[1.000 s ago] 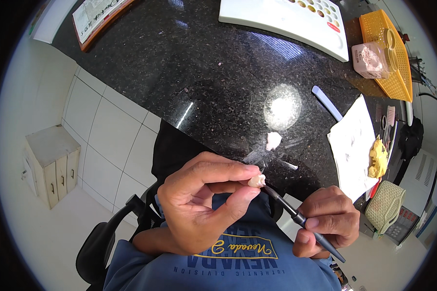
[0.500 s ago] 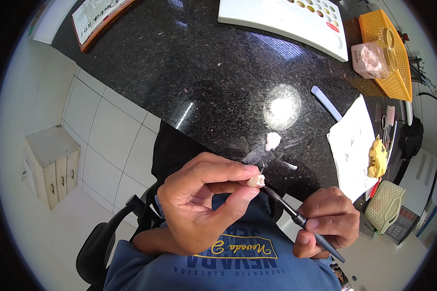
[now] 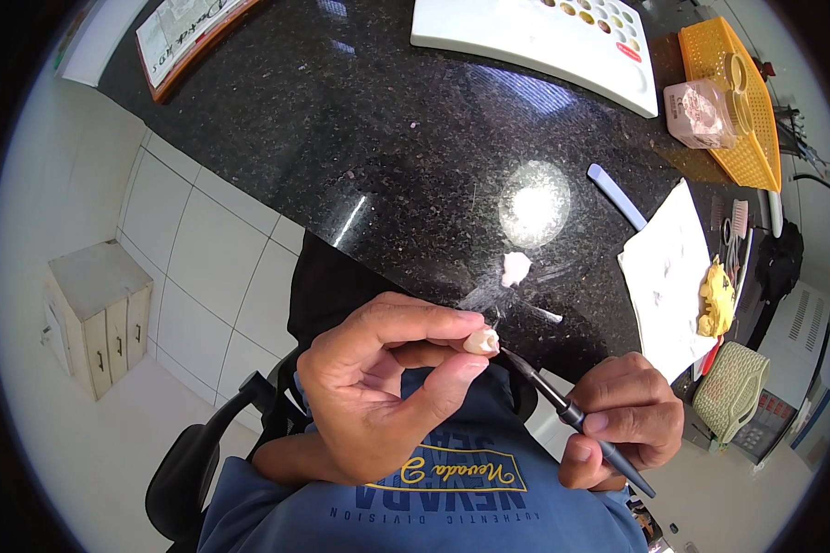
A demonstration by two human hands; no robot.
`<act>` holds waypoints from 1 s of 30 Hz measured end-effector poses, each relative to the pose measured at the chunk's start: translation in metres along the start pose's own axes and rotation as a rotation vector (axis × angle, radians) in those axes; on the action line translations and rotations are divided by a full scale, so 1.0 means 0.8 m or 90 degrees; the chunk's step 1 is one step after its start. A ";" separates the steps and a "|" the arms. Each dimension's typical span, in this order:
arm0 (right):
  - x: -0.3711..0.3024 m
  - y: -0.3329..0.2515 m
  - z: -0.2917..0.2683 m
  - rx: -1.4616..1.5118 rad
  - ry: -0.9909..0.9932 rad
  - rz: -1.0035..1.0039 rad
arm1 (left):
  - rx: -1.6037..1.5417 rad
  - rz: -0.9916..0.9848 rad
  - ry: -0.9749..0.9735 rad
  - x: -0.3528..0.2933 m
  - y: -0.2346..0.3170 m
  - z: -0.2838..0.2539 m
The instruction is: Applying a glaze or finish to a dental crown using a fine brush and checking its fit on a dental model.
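A small off-white tooth model (image 3: 480,342) is pinched between the thumb and fingertips of my left hand (image 3: 383,382), just in front of the blue shirt. From the right, my right hand (image 3: 627,415) grips a slim dark-handled brush (image 3: 551,397) between thumb and fingers. Its tip points up and left and lies very close to the tooth's end; whether they touch I cannot tell. Beyond the tooth, a small pinkish-white lump (image 3: 515,268) rests on the black speckled counter (image 3: 415,175), with pale powdery smears around it.
At the far side lies a white palette (image 3: 535,46) with round wells. To the right are a blue-handled tool (image 3: 617,196), white paper (image 3: 664,276), a yellow lump (image 3: 716,300), a jar of pink powder (image 3: 701,114) and a yellow basket (image 3: 730,101). A framed sign (image 3: 189,41) stands far left.
The tooth model has shifted slightly left and seems turned a little in my left fingers. The brush tip has moved a touch upward and left. Both grips stay the same.
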State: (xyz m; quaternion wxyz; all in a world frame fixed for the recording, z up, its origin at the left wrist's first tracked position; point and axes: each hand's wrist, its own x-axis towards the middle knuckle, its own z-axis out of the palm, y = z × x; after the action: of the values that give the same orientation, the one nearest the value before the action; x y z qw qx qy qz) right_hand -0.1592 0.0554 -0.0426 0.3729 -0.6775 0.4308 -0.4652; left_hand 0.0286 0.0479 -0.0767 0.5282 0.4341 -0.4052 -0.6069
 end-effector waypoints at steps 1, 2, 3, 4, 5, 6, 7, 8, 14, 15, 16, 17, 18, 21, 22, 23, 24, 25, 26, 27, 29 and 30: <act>0.000 -0.001 0.000 -0.003 -0.006 0.004 | -0.004 -0.008 -0.001 0.000 0.001 0.000; 0.001 -0.001 0.000 -0.004 -0.005 0.004 | -0.008 -0.016 -0.001 0.001 0.002 0.000; 0.001 0.000 0.001 0.000 -0.006 -0.002 | -0.008 -0.016 -0.001 0.000 0.002 0.001; 0.001 0.001 0.002 0.004 -0.006 -0.009 | -0.045 -0.019 0.019 0.000 0.001 0.001; 0.001 0.001 0.002 0.004 -0.006 -0.009 | -0.082 -0.022 0.040 -0.001 0.000 0.001; 0.001 0.001 0.002 0.001 -0.012 -0.010 | -0.082 -0.022 0.040 0.000 0.000 0.001; 0.002 0.001 0.002 -0.001 -0.019 -0.010 | -0.082 -0.020 0.037 0.000 -0.001 0.001; 0.002 0.001 0.002 -0.001 -0.019 -0.010 | -0.082 -0.018 0.033 0.000 -0.001 0.001; 0.003 0.001 0.003 -0.016 -0.024 -0.009 | -0.081 -0.011 0.022 0.000 -0.003 0.001; 0.002 0.000 0.001 -0.011 -0.017 -0.018 | -0.084 -0.012 0.015 0.000 -0.003 0.001; -0.001 -0.001 0.000 -0.008 -0.008 -0.027 | -0.090 -0.020 0.017 0.000 -0.002 0.002; -0.003 -0.001 0.000 -0.020 -0.001 -0.026 | -0.097 -0.027 0.016 0.000 -0.002 0.004; -0.004 0.001 0.002 0.025 0.039 -0.069 | -0.095 -0.025 0.026 -0.001 -0.001 0.004; -0.011 0.014 0.001 0.066 0.150 -0.231 | -0.059 0.018 0.059 -0.004 -0.003 0.005; -0.011 0.011 -0.011 0.024 0.123 -0.227 | -0.050 0.032 0.063 -0.005 -0.001 0.004; -0.013 0.007 -0.028 -0.016 0.096 -0.222 | -0.041 0.047 0.069 -0.004 0.001 0.006; -0.015 -0.004 -0.043 -0.114 0.055 -0.151 | -0.046 0.051 0.055 -0.005 0.000 0.006; -0.011 -0.018 -0.053 -0.310 0.046 -0.082 | -0.054 0.061 0.053 -0.005 -0.001 0.008; -0.005 -0.015 -0.056 -0.445 0.036 -0.084 | -0.061 0.073 0.054 -0.005 -0.001 0.010; 0.002 -0.010 -0.059 -0.579 0.027 -0.083 | -0.061 0.079 0.042 -0.003 -0.001 0.015; 0.015 -0.008 -0.052 -0.640 0.022 -0.021 | -0.089 0.067 0.042 -0.002 0.005 0.027; 0.020 -0.001 -0.051 -0.676 0.012 -0.016 | -0.096 0.075 0.025 -0.001 0.005 0.031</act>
State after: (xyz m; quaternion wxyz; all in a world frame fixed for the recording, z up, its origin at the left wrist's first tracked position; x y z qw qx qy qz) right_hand -0.1946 0.0368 -0.0255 -0.0309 -0.7742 0.6018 -0.1935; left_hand 0.0062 0.0490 -0.0657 0.6023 0.3803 -0.3725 -0.5949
